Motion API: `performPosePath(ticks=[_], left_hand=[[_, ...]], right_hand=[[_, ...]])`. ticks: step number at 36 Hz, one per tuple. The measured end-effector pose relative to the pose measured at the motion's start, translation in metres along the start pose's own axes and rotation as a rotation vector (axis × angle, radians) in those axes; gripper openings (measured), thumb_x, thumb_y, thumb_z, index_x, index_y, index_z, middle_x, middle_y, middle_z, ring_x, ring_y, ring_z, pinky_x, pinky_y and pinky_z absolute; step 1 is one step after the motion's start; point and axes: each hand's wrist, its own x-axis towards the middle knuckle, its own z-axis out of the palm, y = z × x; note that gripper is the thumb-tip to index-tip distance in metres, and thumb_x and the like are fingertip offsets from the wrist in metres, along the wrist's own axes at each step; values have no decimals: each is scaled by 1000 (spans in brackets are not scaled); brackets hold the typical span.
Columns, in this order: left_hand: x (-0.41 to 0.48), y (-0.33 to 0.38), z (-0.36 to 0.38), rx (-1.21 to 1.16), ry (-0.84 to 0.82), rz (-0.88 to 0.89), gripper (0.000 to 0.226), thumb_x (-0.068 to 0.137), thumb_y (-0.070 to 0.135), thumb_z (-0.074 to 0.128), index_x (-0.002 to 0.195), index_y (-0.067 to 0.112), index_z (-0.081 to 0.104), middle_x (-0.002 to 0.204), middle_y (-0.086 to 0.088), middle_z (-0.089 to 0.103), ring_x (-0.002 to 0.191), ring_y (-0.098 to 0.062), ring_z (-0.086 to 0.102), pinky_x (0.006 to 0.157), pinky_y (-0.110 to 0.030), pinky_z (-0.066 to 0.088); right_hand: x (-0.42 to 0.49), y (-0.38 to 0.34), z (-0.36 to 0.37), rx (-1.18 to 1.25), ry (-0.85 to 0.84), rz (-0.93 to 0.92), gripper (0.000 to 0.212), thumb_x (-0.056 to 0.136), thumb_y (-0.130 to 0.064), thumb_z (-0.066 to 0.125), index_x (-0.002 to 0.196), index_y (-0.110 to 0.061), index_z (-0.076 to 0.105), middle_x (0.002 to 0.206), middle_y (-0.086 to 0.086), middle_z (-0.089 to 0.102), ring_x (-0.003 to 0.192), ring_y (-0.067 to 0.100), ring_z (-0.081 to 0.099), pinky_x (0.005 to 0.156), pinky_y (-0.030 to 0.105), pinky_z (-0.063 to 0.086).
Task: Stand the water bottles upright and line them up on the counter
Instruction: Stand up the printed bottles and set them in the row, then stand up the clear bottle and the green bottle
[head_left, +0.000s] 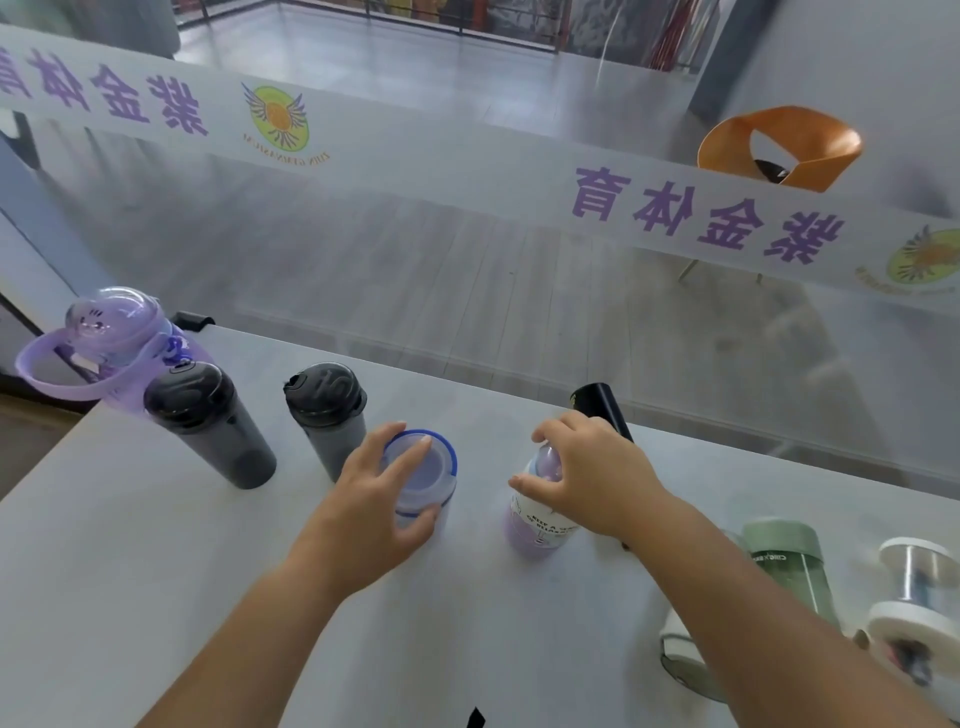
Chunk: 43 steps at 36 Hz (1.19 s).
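My left hand (376, 499) grips the blue-rimmed lid of a clear bottle (423, 478) standing upright mid-counter. My right hand (592, 478) is closed over the top of an upright lilac bottle (535, 530) with a white label. To the left stand a grey bottle (324, 415), a dark smoky bottle (208, 421) and a purple bottle with a dome lid and strap (111, 343), all upright. A black bottle (602, 410) rises behind my right hand. At the right, a green bottle (789, 566) lies on its side, and a clear bottle with white ends (914, 597) is beside it.
The white counter (156, 571) runs along a glass partition (467, 260) with purple lettering. Its left edge drops off near the purple bottle. An orange chair (779, 145) stands beyond the glass.
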Motion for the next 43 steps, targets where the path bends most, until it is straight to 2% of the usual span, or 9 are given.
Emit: performPosePath(ticks=[4,8,12,17,20,23,28,33,43], left_hand=[[0,5,-6,47,-36,-40,63,73,41,64,131,21,50,147,-6,34,131,-29,38,100,-26,29],[-2,11,-18,139,-43,-42,56,80,38,68,131,24,50,149,0,31,134,-25,34,105,-34,35],[-5,12,-30,157,12,-26,42,78,34,71,117,21,61,129,2,51,115,-25,49,88,-36,50],[-14,12,-40,221,48,61,31,77,33,71,105,19,66,108,4,61,97,-24,57,73,-33,50],[-22,16,-44,212,33,98,26,78,35,70,100,21,66,100,7,63,87,-21,60,67,-33,51],[-31,20,-42,194,-28,97,23,80,39,66,97,25,65,98,11,65,85,-17,62,67,-33,52],[-42,29,-25,219,-202,83,28,85,48,55,106,31,60,106,18,61,94,-8,60,71,-24,43],[-43,43,-1,218,-367,100,32,86,50,53,113,34,56,107,17,58,94,-9,57,80,-24,47],[-26,96,70,241,-571,103,37,84,53,54,116,32,54,111,14,59,97,-9,58,80,-23,47]], right_hand=[[-1,-2,-10,10,-35,1,56,79,-61,57,123,-27,52,120,-8,56,110,14,51,82,30,46],[-6,-3,-27,15,-57,18,50,84,-54,57,127,-28,51,124,-8,57,112,15,52,85,31,44],[-17,-2,-42,16,-8,33,45,87,-50,55,127,-29,51,127,-8,57,109,16,54,83,32,44],[-40,2,-53,17,105,74,36,87,-47,56,116,-25,57,111,-6,62,83,15,48,68,27,33],[-62,1,-58,56,109,137,34,86,-45,59,113,-25,58,102,-6,61,85,16,52,68,29,39],[-87,1,-55,68,90,203,33,87,-44,59,112,-24,58,104,-6,62,95,18,57,76,33,48],[-128,13,-37,133,27,319,33,86,-44,61,114,-27,57,108,-9,62,92,14,57,79,32,48],[-166,35,-15,220,-78,438,39,85,-45,62,119,-27,56,107,-10,59,94,11,58,80,28,47],[-209,119,12,182,-181,558,44,85,-51,58,121,-26,54,113,-6,61,95,11,57,81,30,49]])
